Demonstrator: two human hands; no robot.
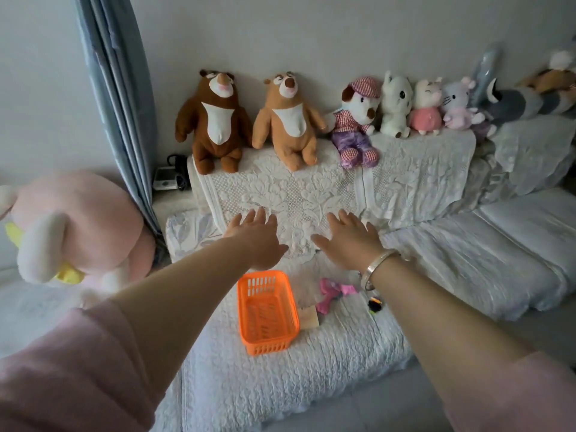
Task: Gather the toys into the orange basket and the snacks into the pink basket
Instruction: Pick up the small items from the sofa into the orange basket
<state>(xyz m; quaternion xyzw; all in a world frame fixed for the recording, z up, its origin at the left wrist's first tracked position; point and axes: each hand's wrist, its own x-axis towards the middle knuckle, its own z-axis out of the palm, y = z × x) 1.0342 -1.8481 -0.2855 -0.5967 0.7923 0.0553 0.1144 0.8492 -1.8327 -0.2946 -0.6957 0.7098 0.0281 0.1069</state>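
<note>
An empty orange basket stands on the white sofa seat. Right of it lie a pale flat packet, a pink toy and a small black object partly hidden under my right wrist. My left hand and my right hand are stretched forward above the seat, palms down, fingers straight, holding nothing. No pink basket is in view.
Several plush toys sit along the lace-covered sofa back: two bears, a dog in a cap and smaller animals. A big pink plush stands at the left beside a blue curtain.
</note>
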